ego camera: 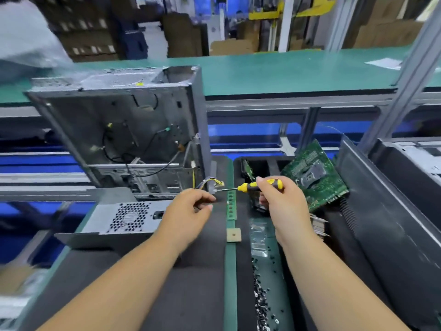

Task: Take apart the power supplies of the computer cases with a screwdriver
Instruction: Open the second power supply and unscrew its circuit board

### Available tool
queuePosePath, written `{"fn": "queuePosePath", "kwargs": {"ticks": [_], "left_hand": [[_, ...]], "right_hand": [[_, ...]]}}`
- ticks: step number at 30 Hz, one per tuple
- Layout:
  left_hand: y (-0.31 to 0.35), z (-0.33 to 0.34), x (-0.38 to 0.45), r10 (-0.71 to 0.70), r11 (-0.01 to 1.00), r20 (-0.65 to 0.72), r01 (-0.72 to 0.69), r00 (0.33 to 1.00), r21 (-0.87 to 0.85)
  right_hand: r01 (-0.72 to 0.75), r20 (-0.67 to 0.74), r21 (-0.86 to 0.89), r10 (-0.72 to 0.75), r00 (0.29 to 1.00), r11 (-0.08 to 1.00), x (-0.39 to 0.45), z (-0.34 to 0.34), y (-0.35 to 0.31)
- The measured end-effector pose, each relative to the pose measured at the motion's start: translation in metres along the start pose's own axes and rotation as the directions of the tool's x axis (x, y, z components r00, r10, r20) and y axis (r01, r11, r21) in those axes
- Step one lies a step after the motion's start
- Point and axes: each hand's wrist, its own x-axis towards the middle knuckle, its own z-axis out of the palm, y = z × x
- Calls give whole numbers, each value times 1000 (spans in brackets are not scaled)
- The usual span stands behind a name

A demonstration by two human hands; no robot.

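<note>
power supply (124,217): grey metal box, honeycomb vent facing up, lying on the dark mat (198,271) in front of the open computer case (124,130), which stands tilted with loose cables inside. right hand (281,201) grips a yellow-black screwdriver (255,186), tip at a small connector. left hand (191,211) has curled fingers, pinching something small; cannot tell what. black tray (262,161) holds green circuit boards (315,175). loose screws (261,297) on the green bench (274,68); warehouse cartons behind.
</note>
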Motion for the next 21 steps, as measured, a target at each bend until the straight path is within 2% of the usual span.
{"fn": "queuePosePath", "kwargs": {"ticks": [7,10,12,14,16,17,19,21], "left_hand": [[-53,-60,11,-47,997,-156,57,987,58],[-89,-90,11,-111,975,-284,159,952,153],[-112,-112,13,-212,945,-336,280,918,168],[-131,-130,17,-398,896,-249,433,883,103],[-149,-141,22,-573,819,-26,571,819,-50],[-158,-144,24,-609,773,87,614,788,-158],[-173,-150,26,-589,684,245,636,770,-357],[-184,-156,27,-529,640,318,616,787,-460]], "right_hand": [[76,116,-13,-74,990,997,-1,71,-7],[100,177,6,-99,979,995,-8,106,-7],[144,220,20,-145,965,989,-13,128,-9],[196,255,-6,-188,949,981,-17,148,-13],[245,275,-32,-227,934,969,-21,168,-19],[265,279,-31,-247,928,964,-24,178,-22],[303,282,-38,-281,918,952,-28,200,-29],[339,295,-73,-304,906,938,-33,222,-33]]}}
